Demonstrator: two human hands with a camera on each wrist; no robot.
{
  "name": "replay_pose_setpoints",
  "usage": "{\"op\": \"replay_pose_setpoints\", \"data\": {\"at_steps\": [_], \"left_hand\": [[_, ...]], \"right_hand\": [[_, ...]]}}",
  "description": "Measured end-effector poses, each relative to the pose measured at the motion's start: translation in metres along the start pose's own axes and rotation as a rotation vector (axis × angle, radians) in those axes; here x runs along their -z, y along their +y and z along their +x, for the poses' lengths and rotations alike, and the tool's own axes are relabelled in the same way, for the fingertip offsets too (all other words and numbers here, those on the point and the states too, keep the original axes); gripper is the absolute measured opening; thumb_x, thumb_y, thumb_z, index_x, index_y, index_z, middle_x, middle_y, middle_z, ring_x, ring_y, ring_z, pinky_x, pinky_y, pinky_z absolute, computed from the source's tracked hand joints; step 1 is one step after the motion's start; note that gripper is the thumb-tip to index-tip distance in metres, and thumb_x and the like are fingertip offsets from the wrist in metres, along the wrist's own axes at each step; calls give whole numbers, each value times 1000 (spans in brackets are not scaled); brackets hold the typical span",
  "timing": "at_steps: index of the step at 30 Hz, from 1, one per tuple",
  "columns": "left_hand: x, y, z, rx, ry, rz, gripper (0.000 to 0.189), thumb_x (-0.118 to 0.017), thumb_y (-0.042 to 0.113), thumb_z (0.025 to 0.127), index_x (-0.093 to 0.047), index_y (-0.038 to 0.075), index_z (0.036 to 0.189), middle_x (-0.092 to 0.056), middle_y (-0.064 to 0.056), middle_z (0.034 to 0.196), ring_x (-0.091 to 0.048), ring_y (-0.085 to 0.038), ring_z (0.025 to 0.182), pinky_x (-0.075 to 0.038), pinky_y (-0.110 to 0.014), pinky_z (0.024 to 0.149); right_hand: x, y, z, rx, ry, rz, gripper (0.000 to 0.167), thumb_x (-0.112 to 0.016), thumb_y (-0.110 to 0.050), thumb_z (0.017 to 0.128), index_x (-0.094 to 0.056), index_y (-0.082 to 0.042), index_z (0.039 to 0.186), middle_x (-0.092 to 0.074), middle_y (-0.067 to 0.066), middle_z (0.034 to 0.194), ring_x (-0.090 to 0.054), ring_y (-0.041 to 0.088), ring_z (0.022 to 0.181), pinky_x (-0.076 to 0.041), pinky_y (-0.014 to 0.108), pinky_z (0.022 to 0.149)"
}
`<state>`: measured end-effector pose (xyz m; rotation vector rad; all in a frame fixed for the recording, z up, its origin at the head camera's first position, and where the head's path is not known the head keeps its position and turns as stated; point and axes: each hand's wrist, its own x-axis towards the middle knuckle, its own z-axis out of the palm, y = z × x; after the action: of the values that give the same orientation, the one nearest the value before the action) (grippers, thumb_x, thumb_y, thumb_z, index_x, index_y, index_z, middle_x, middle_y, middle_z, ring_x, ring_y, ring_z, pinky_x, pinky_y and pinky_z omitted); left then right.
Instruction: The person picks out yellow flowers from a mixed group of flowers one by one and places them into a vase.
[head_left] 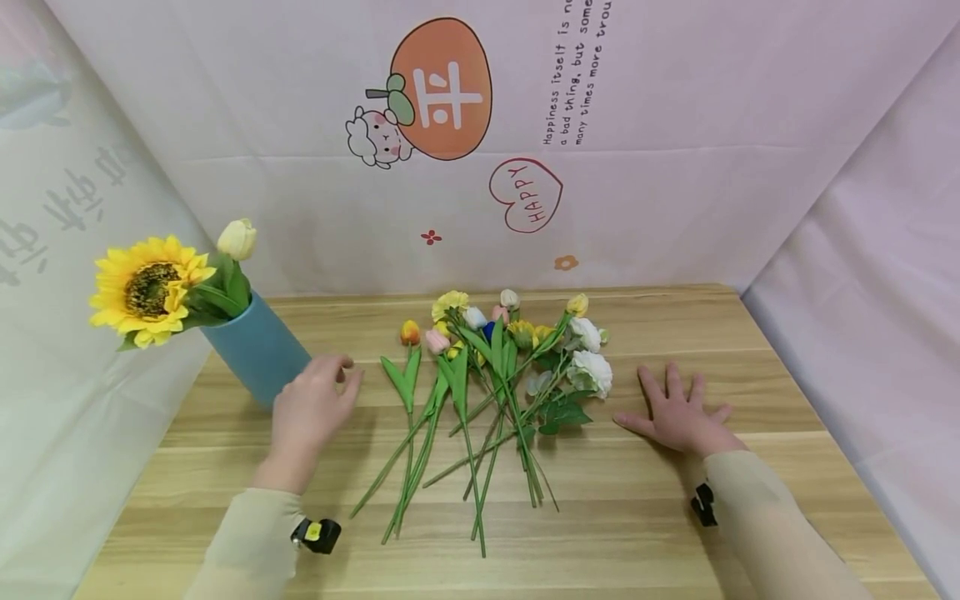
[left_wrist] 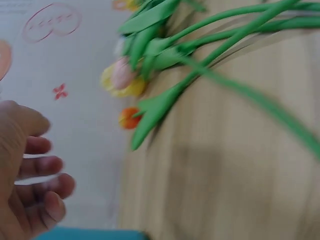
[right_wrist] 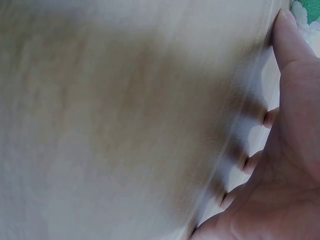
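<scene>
A blue vase on the left, tilted in the head view, holds a large sunflower and a cream tulip. Close to its right side is my left hand, loosely bent and with nothing in it; the left wrist view shows the curled fingers apart from the flowers. Loose artificial flowers lie across the middle of the table, among them an orange tulip, a pink tulip and white blooms. To their right, my right hand rests on the tabletop with its fingers spread.
The wooden table runs up to a printed white cloth backdrop at the back. White cloth also hangs along the right and left sides. Green stems cross each other and point toward the front edge.
</scene>
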<state>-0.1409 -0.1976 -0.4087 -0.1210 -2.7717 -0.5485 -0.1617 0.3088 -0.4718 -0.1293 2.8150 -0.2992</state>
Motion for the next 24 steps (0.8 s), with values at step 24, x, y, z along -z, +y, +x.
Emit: {"op": "replay_pose_setpoints", "data": {"at_steps": [24], "left_hand": [[-72,22,-12,182,-425,43,35,-69,40,96,-57,15,76,-55,-1,64,-51,-18,55,-38,-33,49]], "right_hand": [[-5,4,4,-4,-7,5,109,-45,-82,90,-13,-8,163,2,41,160,3,77,135,-6,97,81]]}}
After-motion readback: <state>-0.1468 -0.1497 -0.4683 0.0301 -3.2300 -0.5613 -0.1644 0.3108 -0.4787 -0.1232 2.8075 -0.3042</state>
